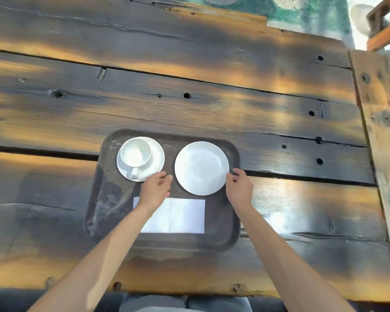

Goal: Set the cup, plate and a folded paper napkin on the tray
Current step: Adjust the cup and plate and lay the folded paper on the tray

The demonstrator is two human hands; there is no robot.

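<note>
White glazed plate (201,168) sits flat on the right half of the dark tray (95,206); empty. Likely stiff, slick, chippable, moderate weight; best held at opposite rim edges, which is where both hands are. Right hand (239,188) at the plate's near-right rim, fingers (231,176) curled onto the edge; looks like touching or a light pinch, real grip cannot tell. Left hand (155,188) just beside the plate's left rim, fingers loosely curled with the tips close together, holding nothing that shows; contact with the plate unclear. Cup (136,156) upright on a saucer (155,158), tray's far-left part, handle toward the person, appears empty. Cup fragile too; handle or body is the place to hold. Folded paper napkin (185,216) lies flat on the tray's near part, partly under the left forearm; light, soft, would slide or crease easily. Tray rests on the scorched wooden worktop (189,86). All three items on the tray; likely final nudging of the plate.
</note>
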